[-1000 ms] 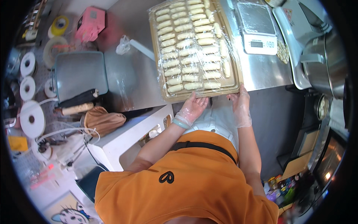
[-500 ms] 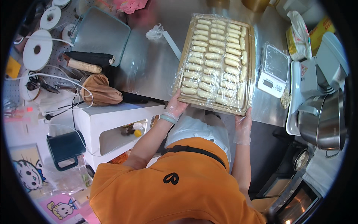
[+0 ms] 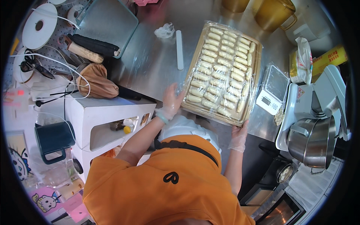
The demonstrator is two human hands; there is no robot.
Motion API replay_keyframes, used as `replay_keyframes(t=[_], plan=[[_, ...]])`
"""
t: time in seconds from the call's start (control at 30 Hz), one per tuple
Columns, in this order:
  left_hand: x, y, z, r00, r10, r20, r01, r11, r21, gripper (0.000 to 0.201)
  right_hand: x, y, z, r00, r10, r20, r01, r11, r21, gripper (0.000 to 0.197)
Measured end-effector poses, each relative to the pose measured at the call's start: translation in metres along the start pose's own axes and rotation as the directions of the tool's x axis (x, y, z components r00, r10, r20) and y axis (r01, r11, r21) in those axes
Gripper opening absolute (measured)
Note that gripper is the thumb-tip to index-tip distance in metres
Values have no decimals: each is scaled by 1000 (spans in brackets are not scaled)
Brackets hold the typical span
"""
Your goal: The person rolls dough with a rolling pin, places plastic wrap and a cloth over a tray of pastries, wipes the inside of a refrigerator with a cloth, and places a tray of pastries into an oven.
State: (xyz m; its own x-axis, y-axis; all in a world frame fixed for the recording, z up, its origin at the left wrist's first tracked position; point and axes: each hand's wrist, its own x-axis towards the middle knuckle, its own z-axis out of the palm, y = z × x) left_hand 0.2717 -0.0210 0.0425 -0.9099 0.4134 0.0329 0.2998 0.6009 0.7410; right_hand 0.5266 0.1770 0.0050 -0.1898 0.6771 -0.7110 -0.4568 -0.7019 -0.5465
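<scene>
While the right hand (image 3: pixel 238 137) in a clear plastic glove is clamped on the lower right corner of the tan rectangular tray (image 3: pixel 255 69), the clear-gloved left hand (image 3: pixel 172 101) has its fingers apart by the lower left corner; contact there cannot be told. Right of the frame's centre, the tray lies on the shiny steel counter (image 3: pixel 150 69), bearing rows of pale cylindrical dough rolls (image 3: pixel 226 55) under transparent film.

Brown rectangular tray (image 3: pixel 244 115) of pale dough rolls (image 3: pixel 225 55) in rows under clear film (image 3: pixel 219 68), aslant on the metal counter (image 3: pixel 150 71)
</scene>
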Motion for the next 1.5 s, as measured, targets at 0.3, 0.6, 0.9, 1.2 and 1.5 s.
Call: replay_keyframes(t=[0.3,0.6,0.9,1.2,1.5], plan=[[79,-6,33,979,-111,173,123,991,-56,18,-15,-3,3,996,-57,-74,40,976,-214,39],[72,-8,23,974,226,27,-225,974,-27,25,-19,-55,-24,958,-188,-218,34,826,-563,22],[67,0,9,737,552,389,-654,728,205,43,91,-179,-43,434,-761,481,140,-471,-871,35],[44,55,-6,736,532,420,-592,806,16,36,25,-172,-48,606,-695,388,243,-303,-922,33],[-41,197,64,267,364,892,552,701,-451,39,-145,-107,16,783,-407,470,622,522,-583,20]])
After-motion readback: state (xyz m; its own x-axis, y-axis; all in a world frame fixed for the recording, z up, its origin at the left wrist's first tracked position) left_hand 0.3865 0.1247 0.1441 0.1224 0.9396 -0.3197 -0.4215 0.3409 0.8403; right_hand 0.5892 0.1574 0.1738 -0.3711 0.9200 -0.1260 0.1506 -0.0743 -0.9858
